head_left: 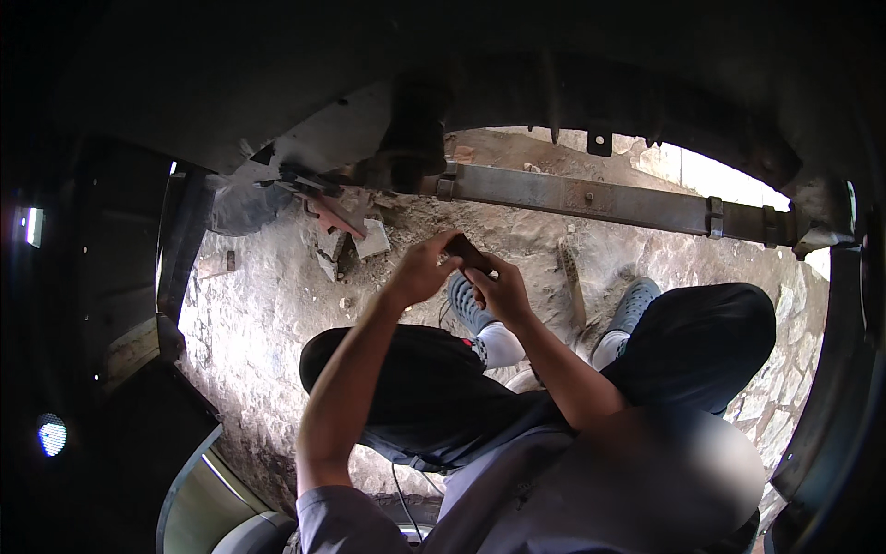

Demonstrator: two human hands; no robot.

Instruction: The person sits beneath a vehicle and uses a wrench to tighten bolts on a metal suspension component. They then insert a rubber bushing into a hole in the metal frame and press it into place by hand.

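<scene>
1. While the knees are spread to either side, one dark brown piece (471, 253) sits near the middle of the frame, seemingly held there for light and a clear view.
2. The left hand (423, 270) has its fingers closed on the piece's upper left; the right hand (503, 291) grips its lower right, thumb in front. Two hands probably keep it from turning.
3. One long metal bar (572, 189) crosses the upper right, apparently carried by the dark frame overhead; at least two bands clasp it.
4. Two grey shoes, one at centre (469, 303) and one right of centre (637, 303), stand apart on the stone floor (258, 305), likely for balance.
5. One narrow strip (571, 277) lies between them; I cannot tell its material.
</scene>
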